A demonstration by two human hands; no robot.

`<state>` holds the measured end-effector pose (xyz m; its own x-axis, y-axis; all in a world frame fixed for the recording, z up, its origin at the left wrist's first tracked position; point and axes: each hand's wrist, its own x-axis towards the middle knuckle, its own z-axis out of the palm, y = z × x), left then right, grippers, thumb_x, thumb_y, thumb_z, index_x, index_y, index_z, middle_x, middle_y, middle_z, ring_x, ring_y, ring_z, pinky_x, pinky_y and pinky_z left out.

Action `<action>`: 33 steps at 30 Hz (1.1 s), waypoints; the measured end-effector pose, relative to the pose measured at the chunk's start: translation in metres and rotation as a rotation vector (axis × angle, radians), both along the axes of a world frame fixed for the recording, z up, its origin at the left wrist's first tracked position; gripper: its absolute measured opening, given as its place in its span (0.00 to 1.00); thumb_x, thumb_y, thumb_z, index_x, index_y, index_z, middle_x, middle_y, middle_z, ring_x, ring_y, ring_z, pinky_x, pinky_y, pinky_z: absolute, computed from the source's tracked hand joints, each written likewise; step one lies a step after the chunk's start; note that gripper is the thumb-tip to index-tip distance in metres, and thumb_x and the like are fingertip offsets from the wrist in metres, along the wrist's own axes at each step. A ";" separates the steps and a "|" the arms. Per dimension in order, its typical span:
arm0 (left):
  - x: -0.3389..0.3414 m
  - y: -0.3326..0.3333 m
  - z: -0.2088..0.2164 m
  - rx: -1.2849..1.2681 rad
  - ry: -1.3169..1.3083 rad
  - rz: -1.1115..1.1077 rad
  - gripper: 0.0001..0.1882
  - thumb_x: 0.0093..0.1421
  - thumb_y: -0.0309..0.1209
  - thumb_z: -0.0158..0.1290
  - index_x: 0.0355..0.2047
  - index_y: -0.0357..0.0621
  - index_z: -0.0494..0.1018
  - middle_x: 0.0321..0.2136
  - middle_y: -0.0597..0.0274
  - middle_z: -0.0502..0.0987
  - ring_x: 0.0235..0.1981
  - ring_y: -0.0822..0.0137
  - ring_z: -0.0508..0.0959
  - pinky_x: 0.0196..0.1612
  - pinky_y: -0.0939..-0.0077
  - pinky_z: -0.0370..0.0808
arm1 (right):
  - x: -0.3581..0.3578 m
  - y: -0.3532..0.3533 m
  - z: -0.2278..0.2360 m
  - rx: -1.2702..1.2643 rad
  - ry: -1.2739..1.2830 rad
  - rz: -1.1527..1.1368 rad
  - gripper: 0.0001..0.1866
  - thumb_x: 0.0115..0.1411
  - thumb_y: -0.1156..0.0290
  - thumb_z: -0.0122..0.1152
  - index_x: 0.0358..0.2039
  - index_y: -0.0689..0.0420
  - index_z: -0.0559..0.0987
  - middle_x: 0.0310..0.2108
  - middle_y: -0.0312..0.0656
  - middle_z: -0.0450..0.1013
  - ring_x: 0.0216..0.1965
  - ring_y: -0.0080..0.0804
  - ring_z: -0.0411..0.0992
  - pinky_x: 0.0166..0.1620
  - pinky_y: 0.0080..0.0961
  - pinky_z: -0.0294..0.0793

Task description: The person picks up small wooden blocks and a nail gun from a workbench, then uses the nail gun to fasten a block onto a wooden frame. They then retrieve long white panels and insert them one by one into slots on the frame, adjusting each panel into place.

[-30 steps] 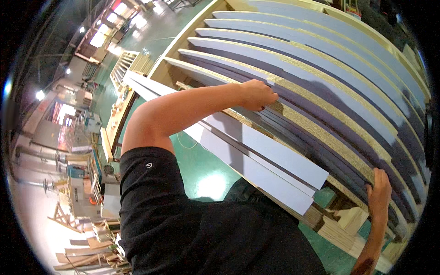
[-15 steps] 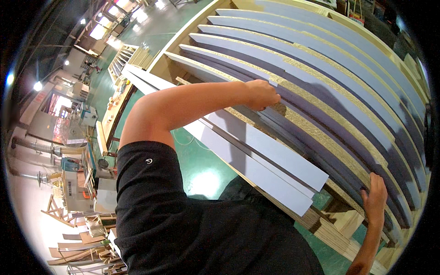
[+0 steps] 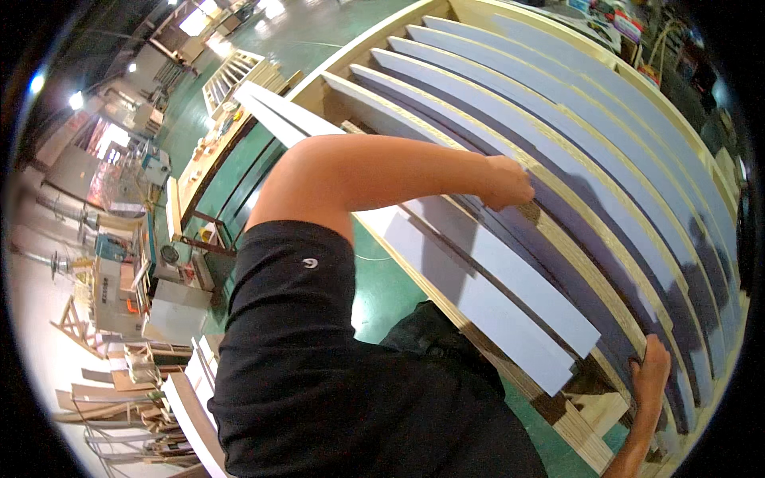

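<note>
My left hand (image 3: 508, 183) is closed over the upper edge of a long board strip (image 3: 586, 275) with a rough tan edge and grey-blue face. Farther along, toward the lower right, my right hand (image 3: 652, 370) grips what looks like the same strip, its thumb on the near side. The strip stands on edge among several similar upright strips (image 3: 486, 103) inside a pale wooden frame (image 3: 362, 44). Two light flat boards, an inner one (image 3: 526, 275) and an outer one (image 3: 486, 319), lie along the near side. My fingers' far sides are hidden.
Beyond the left arm stands a workbench (image 3: 209, 163) with small items on it. A slatted wooden frame (image 3: 239, 80) is farther back on the green floor (image 3: 307, 32). Machines (image 3: 119, 263) and stacked offcuts (image 3: 119, 398) line the left. Assorted items (image 3: 621, 28) lie past the far frame edge.
The view has shifted, so the frame and boards appear lower and to the right. My left hand has moved rightward, and both hands remain on the strip.
</note>
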<state>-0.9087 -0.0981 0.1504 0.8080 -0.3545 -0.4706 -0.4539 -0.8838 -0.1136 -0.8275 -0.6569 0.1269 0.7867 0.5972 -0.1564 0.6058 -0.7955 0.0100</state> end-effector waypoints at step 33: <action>-0.259 0.219 0.109 -0.614 -0.231 0.141 0.34 0.39 0.37 0.75 0.51 0.51 0.84 0.59 0.50 0.74 0.59 0.46 0.73 0.59 0.53 0.75 | -0.190 0.315 0.127 0.314 0.198 0.459 0.42 0.49 0.49 0.78 0.62 0.55 0.77 0.65 0.54 0.68 0.62 0.55 0.69 0.63 0.50 0.67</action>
